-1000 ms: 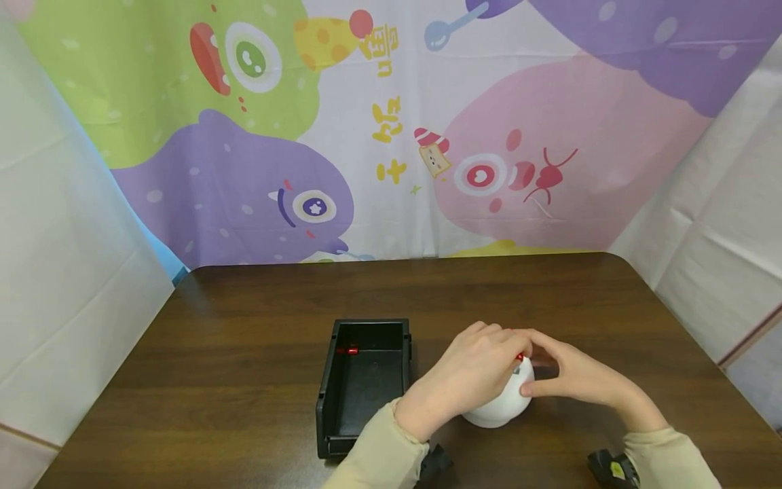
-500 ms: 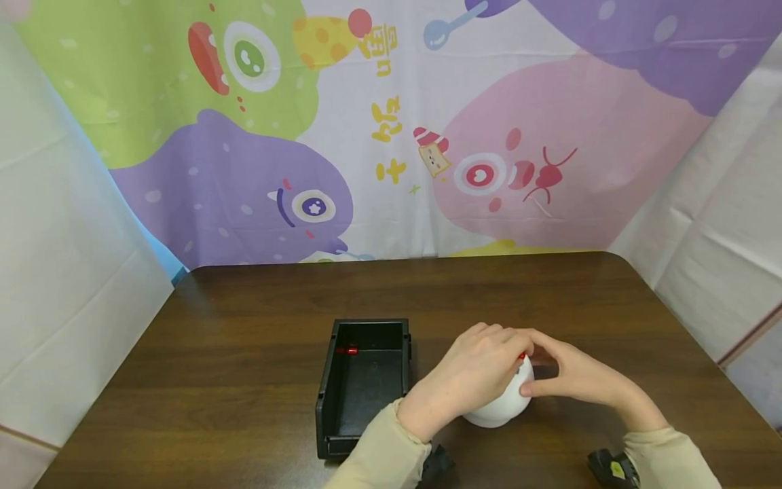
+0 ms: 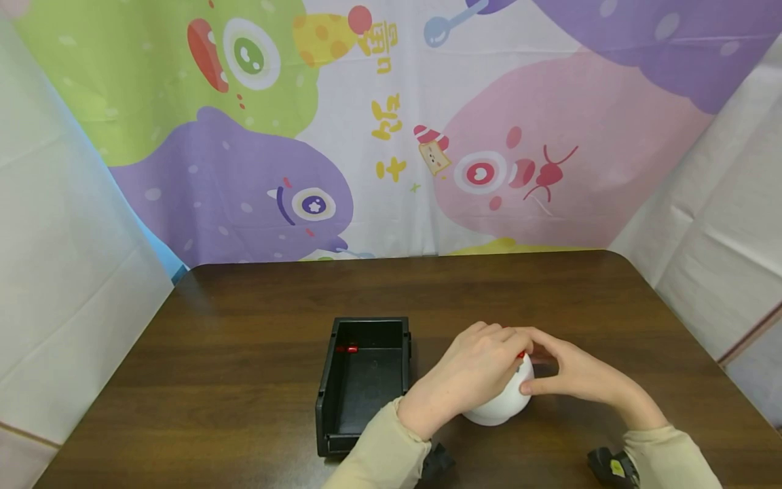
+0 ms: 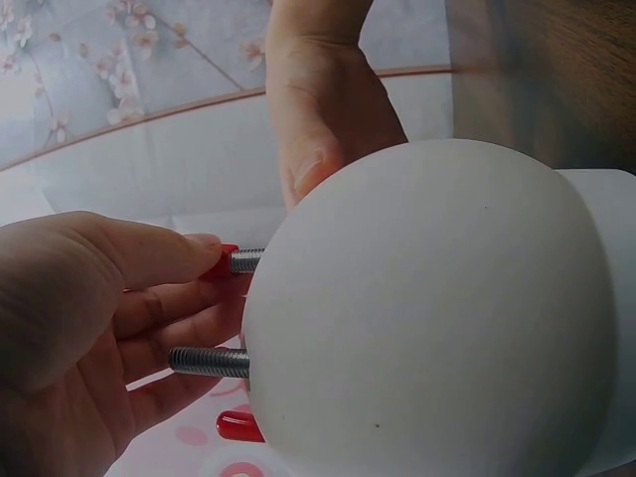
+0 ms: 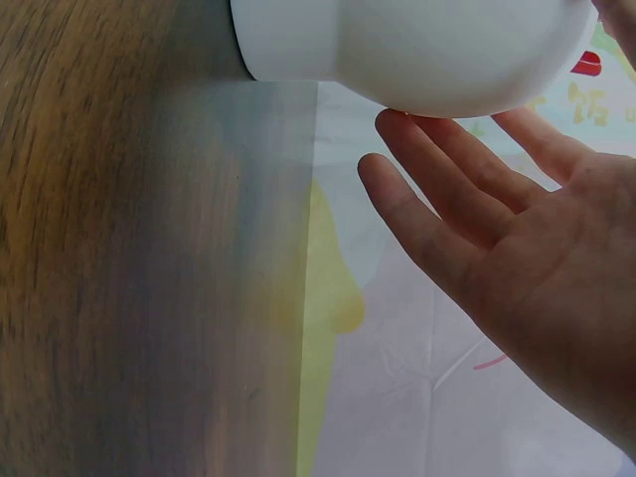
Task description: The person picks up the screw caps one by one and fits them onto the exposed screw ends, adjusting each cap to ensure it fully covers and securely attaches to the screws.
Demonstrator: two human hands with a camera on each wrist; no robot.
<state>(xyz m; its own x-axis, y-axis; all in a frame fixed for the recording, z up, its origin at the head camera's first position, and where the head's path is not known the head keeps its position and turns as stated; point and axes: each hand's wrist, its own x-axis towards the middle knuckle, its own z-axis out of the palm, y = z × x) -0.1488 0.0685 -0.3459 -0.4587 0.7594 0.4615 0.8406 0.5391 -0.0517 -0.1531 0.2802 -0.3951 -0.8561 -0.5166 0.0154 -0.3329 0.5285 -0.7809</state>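
A white rounded object (image 3: pixel 497 405) with a dome-like top stands on the table, metal threaded rods sticking out of its top. My left hand (image 3: pixel 473 367) reaches over it and pinches a small red cap (image 4: pixel 225 261) at the end of one rod between thumb and fingers. Beside that, a bare threaded rod (image 4: pixel 209 361) shows, and another red cap (image 4: pixel 238 426) sits lower in the left wrist view. My right hand (image 3: pixel 571 370) holds the dome's right side, thumb at the near side and fingers at the far side. In the head view, the left hand hides most of the rods.
Left of the white object is a long black bin (image 3: pixel 325 407) with a small red piece (image 3: pixel 352 349) inside near its far end. The brown wooden table (image 3: pixel 232 380) reaches back to a printed curtain (image 3: pixel 391 224).
Both hands stay at the white object in nearly the same pose. The left hand shifts only very slightly over the rods, and less metal shows beside it.
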